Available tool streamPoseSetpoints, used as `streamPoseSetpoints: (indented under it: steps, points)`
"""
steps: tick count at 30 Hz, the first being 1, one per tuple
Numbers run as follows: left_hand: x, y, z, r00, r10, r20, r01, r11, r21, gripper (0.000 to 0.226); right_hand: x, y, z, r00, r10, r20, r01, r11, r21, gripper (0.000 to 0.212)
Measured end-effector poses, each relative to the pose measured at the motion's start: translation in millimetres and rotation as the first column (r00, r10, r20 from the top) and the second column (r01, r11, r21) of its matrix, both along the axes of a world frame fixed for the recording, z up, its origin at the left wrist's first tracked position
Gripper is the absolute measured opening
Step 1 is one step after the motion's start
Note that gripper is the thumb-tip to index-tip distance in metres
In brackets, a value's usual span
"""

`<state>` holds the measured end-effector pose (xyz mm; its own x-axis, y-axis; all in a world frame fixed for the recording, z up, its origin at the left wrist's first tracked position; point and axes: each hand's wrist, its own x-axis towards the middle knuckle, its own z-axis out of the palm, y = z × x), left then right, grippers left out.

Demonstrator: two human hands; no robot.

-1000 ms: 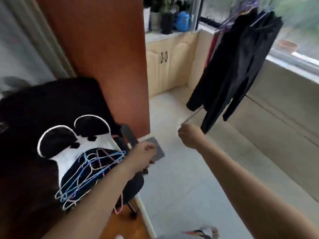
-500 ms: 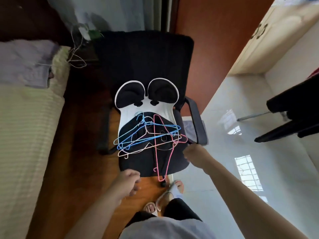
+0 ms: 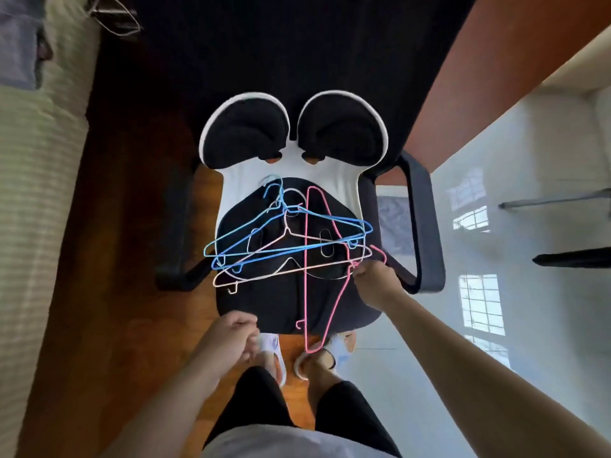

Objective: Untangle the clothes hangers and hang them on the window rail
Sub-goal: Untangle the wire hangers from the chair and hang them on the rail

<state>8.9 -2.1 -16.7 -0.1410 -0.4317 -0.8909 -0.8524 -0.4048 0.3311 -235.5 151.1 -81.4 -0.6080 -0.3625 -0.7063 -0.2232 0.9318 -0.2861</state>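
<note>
Chair seat (image 3: pixel 264 309) holds tangled hangers (image 3: pixel 287 239); right hand's fingers (image 3: pixel 365 272) pinch them.

Tangle of wire hangers (image 3: pixel 284 239) lies on the chair seat (image 3: pixel 281 305), wires crossed over one another. Above it, open from the person's side; front seat edge bare. Far side blocked by the two-lobed back cushion (image 3: pixel 292 127) and the tall backrest (image 3: pixel 281 44). Armrest (image 3: pixel 425 223) walls the right flank, a second armrest (image 3: pixel 175 226) the left. Right hand (image 3: pixel 373 277) sits at the tangle's right edge, between hangers and armrest. Left hand (image 3: pixel 231 338) near seat front. Bed (image 3: pixel 33 193) closes the left; tiled floor (image 3: pixel 529 325) open on the right.
</note>
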Motion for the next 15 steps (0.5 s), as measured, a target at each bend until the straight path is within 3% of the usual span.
streamPoseSetpoints:
  steps: [5,11,15]
  points:
    - [-16.8,-28.0,-67.9,0.999,-0.038,-0.009,0.039,0.996,0.078,0.018,-35.7,-40.1,-53.7,0.946,-0.177,-0.270,0.151,0.982,-0.115,0.037]
    - [-3.6,-62.0,-123.1,0.999,0.039,0.024,-0.041,0.993,0.111,0.016,-68.0,-117.0,-128.2,0.890,0.216,-0.402,-0.244,0.969,-0.020,0.043]
    - [11.6,-75.4,-133.1,0.998,0.039,0.050,-0.044,0.993,0.114,0.016,-64.9,-151.8,-151.2,0.838,0.337,-0.430,-0.362,0.932,0.026,0.038]
